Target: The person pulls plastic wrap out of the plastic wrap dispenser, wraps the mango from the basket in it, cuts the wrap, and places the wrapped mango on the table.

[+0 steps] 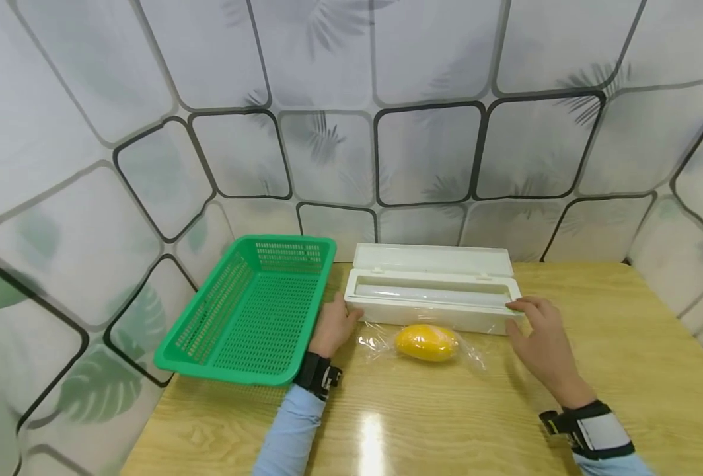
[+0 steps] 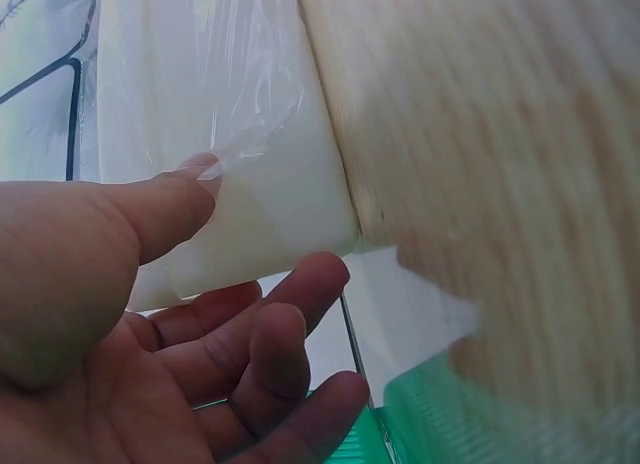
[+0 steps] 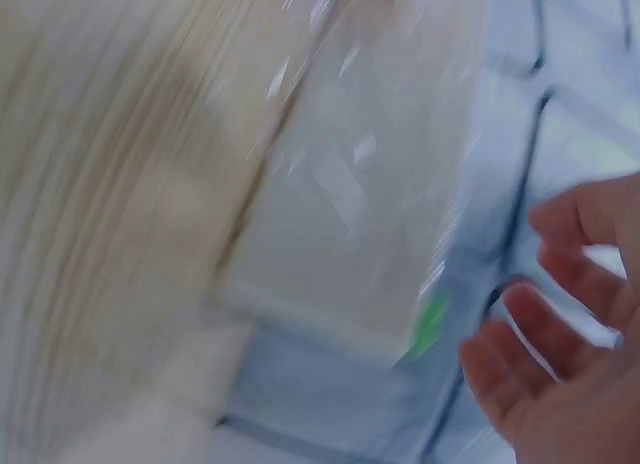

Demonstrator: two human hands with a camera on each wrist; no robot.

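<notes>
A white cling film dispenser (image 1: 435,317) lies across the table with its lid (image 1: 431,260) raised and a film roll (image 1: 429,295) inside. My left hand (image 1: 335,325) grips its left end, the thumb (image 2: 175,209) on the film edge and the other fingers bent around the end. Beside the right end, my right hand (image 1: 544,347) has its fingers spread; the right wrist view shows it apart from the dispenser, near a green slider (image 3: 430,324). In front lies a yellow, mango-like fruit (image 1: 426,342), with clear film (image 1: 378,342) around it.
A green plastic basket (image 1: 241,373) stands left of my left hand, nothing in it. The wooden table (image 1: 435,423) reaches back to a patterned wall covering (image 1: 429,152).
</notes>
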